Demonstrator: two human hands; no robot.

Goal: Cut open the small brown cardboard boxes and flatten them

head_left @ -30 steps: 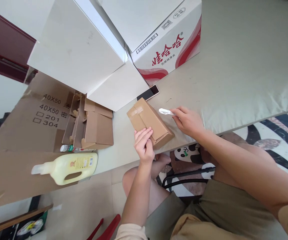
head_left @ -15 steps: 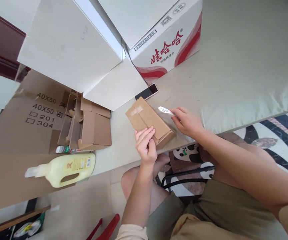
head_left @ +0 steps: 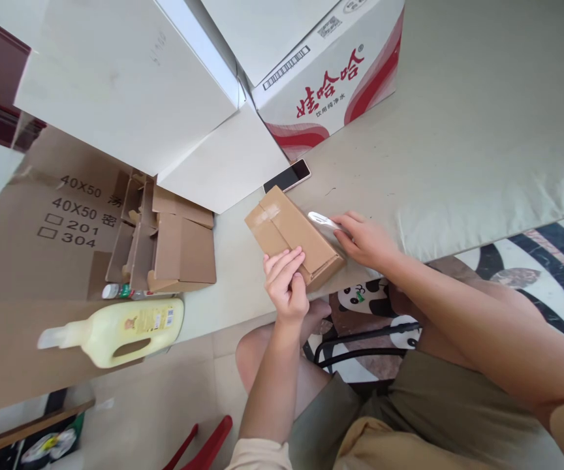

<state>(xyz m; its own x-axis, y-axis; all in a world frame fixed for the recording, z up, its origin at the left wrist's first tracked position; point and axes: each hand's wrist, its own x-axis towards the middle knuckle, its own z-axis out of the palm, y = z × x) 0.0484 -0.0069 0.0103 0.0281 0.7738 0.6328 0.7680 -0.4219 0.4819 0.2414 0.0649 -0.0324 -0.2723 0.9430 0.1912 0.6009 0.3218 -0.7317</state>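
A small brown cardboard box (head_left: 289, 225) lies on the pale padded surface, with a strip of clear tape near its far end. My left hand (head_left: 286, 281) is on its near left edge, fingers laid over the top and thumb bent, gripping it. In my right hand (head_left: 360, 240) is a slim white box cutter (head_left: 322, 220), closed in my fingers. Its tip points left, close beside the box's right long edge. Whether a blade is out I cannot make out. A dark-screened phone (head_left: 286, 176) lies just beyond the box.
White cartons (head_left: 228, 160) and a printed water carton (head_left: 331, 98) stand at the back. To the left are open brown boxes (head_left: 184, 254), a small bottle (head_left: 115, 291) and a yellow detergent bottle (head_left: 135, 329). My legs are under the front edge, by a panda-print stool (head_left: 365, 297).
My right hand and the box cutter have shifted slightly left, nearer the box. My left hand stays on the box. The view has moved a little.
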